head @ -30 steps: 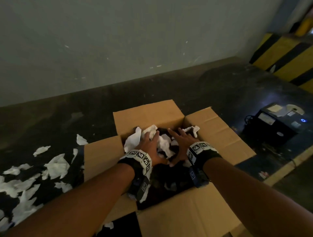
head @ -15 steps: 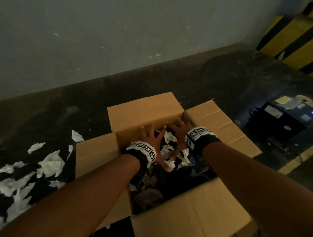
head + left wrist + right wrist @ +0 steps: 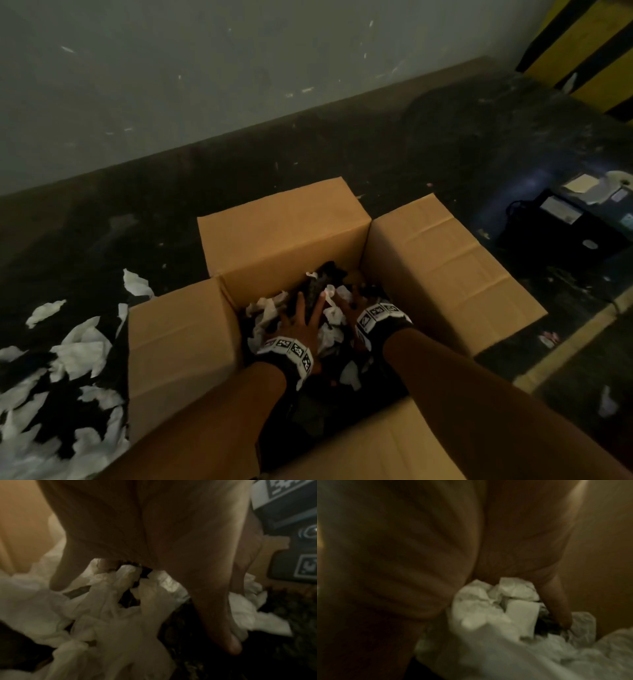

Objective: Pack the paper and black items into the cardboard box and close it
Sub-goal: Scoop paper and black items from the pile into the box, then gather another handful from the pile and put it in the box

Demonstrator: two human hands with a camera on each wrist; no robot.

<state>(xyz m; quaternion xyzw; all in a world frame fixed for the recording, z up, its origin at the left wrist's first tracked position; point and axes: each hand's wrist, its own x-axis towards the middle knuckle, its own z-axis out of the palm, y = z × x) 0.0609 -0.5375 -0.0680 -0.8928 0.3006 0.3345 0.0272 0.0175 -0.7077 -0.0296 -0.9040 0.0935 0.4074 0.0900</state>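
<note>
Both hands pushed deeper, fingers [image 3: 321,299] splayed, seemingly pressing paper [image 3: 334,313] beneath

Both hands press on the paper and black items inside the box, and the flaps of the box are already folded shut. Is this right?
Not quite. The flaps are open, spread outward, as the head view shows. The rest holds: the left hand and right hand press on the paper and black items inside the box.
</note>
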